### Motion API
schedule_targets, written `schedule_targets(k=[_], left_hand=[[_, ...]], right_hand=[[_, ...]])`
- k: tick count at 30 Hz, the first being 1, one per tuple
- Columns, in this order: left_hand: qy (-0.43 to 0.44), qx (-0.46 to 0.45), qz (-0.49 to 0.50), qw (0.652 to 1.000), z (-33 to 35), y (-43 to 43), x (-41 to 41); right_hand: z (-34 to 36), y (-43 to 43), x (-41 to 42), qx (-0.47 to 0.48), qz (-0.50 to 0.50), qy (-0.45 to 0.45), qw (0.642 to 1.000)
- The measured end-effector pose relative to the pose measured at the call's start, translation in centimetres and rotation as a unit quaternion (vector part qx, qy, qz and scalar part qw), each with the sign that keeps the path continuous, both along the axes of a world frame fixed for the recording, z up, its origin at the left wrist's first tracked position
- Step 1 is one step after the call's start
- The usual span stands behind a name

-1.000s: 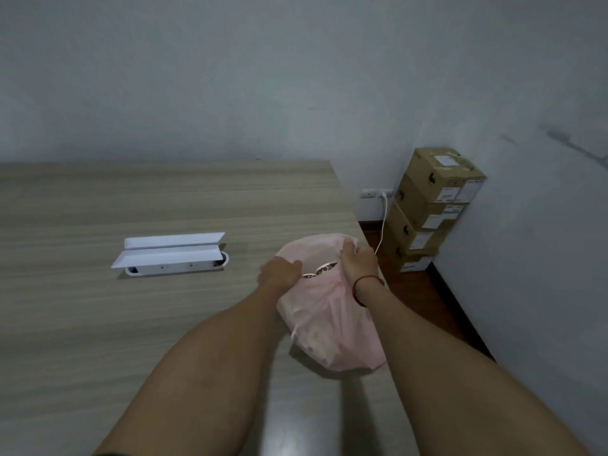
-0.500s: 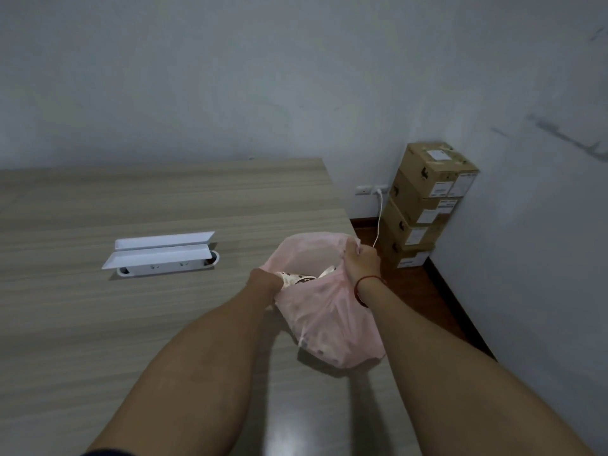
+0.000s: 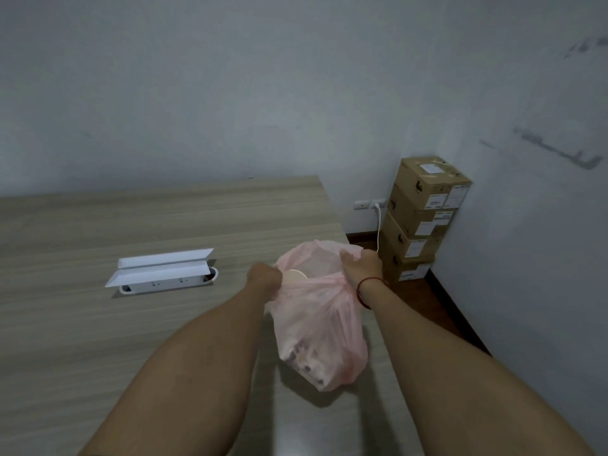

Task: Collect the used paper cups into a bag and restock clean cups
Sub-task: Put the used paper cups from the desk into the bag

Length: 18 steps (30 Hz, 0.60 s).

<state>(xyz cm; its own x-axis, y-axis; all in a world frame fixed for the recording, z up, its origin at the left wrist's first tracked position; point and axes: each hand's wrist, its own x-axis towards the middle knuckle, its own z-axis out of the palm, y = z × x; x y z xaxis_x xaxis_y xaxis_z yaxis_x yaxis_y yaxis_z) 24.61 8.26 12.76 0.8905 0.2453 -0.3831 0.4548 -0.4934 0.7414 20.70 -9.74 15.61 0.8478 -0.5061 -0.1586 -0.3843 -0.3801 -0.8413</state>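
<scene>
Bag [image 3: 324,327] hangs between left hand [image 3: 265,279] and right hand [image 3: 362,264].

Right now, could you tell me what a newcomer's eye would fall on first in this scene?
The pink plastic bag draws the eye first. The left hand and right hand each grip its rim over the right end of the wooden table, and a paper cup shows in its mouth. Next come the white socket box, lid raised, further left on the table, and the stack of cardboard boxes in the far right corner.
</scene>
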Motion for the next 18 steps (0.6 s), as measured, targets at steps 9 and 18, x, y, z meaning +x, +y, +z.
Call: schedule_targets(k=[9,18], left_hand=[[-0.125,0.078,0.074,0.986,4.5,-0.3,0.7],[-0.02,-0.018,-0.078,0.997,5.0,-1.3,-0.4]], right_hand=[[3.1,-2.1,0.1,-0.046,-0.016,-0.005,0.999],[3.4,-2.1,-0.8,-0.047,-0.007,-0.007,0.999]])
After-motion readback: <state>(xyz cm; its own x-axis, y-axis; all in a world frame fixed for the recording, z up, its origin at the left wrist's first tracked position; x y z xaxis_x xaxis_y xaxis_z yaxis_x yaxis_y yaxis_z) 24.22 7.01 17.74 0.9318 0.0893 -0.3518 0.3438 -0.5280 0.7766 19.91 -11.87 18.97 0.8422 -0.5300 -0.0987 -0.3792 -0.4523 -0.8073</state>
